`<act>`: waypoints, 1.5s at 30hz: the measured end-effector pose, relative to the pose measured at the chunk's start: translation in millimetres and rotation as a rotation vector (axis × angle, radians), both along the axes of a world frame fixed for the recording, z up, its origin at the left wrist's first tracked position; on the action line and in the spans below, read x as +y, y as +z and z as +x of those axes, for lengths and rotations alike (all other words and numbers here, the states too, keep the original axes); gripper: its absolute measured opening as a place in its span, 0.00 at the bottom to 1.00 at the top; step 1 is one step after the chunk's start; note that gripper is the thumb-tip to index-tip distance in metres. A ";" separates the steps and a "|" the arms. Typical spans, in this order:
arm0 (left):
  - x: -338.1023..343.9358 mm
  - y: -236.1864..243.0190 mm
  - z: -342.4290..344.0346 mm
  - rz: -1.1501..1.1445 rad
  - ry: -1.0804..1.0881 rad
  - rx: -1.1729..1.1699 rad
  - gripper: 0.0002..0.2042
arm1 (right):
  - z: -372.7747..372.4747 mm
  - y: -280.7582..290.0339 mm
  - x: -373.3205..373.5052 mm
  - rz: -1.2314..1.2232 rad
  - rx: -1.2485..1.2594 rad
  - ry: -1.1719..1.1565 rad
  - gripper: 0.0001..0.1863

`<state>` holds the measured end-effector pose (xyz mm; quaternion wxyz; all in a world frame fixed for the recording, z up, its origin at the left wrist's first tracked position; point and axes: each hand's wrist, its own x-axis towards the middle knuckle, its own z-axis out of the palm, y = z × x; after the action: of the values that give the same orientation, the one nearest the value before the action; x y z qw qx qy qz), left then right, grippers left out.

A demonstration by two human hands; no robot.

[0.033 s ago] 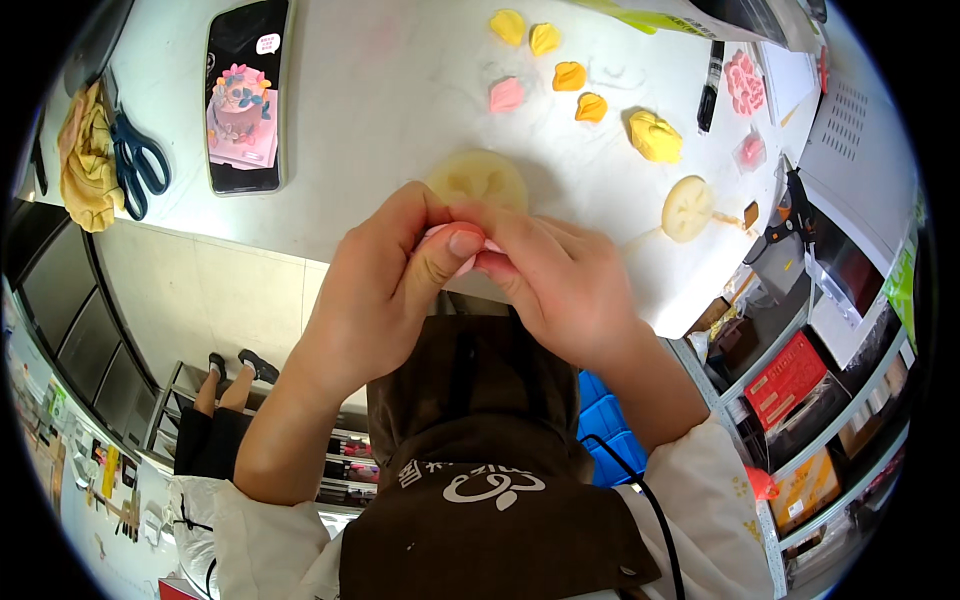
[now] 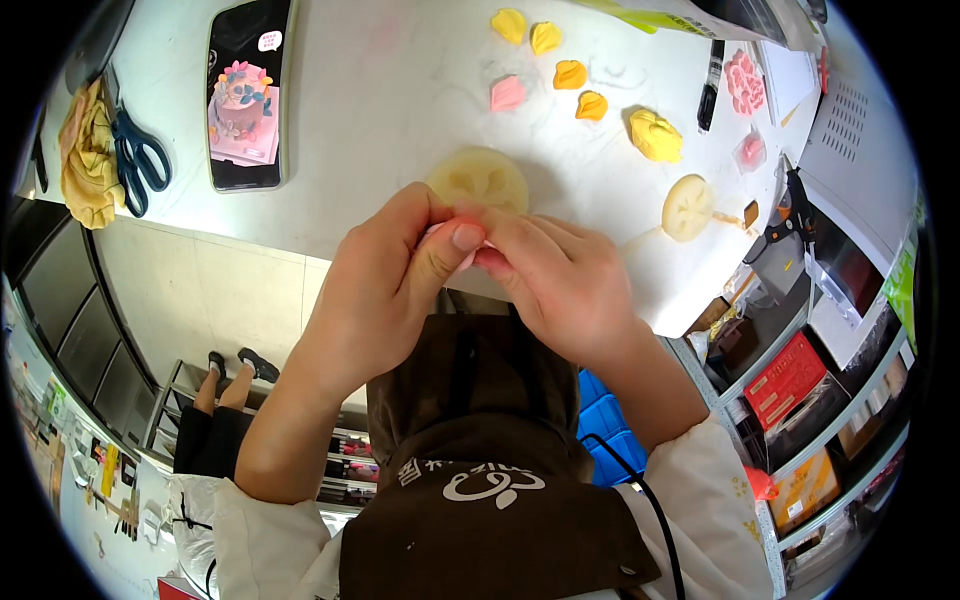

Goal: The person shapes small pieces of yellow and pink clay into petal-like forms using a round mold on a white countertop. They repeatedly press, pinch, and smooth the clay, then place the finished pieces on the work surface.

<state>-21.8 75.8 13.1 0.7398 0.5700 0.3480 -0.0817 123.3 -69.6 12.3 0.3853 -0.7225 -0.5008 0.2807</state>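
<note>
A: Where to find the pink piece?

B: Between the left hand and the right hand, in view over the near edge of the white surface; mostly covered by the left thumb, visible only as slivers; too hidden to make out in full shape.

A: And the fingers?

B: On the left, pinching the pink piece, with thumb laid across; on the right, drawn in close and pinching it likewise; on the far side, cannot tell, being out of sight.

A: Heavy, or light?

B: Light, judging by size next to the thumbs; probably soft too, like modelling paste; likely to dent at a hard squeeze.

A: Likely to slip?

B: More likely to cling a little than to slide; probably fragile along any thin edge, to judge by the pink petal and the yellow petals lying beyond the pale yellow round mould.

A: Best held where, then?

B: By the thickest part; lightly, between thumb and forefinger; supported from beneath rather than pulled by the rim.
</note>
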 end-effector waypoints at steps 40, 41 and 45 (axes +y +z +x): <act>-10.4 -6.3 -0.1 0.913 -0.261 -0.454 0.24 | -19.6 -6.2 -30.7 -0.223 1.178 -0.368 0.14; -10.4 -7.5 -1.9 0.947 -0.258 -0.453 0.24 | -22.7 -5.6 -29.5 -0.198 1.163 -0.383 0.15; -12.0 -12.5 -7.2 1.035 -0.239 -0.450 0.23 | -27.7 4.5 -24.3 -0.201 1.131 -0.412 0.18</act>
<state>-29.0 63.8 0.6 0.4058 0.8966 0.1099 0.1394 95.6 -94.0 16.9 0.5677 -0.5764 -0.0395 0.5865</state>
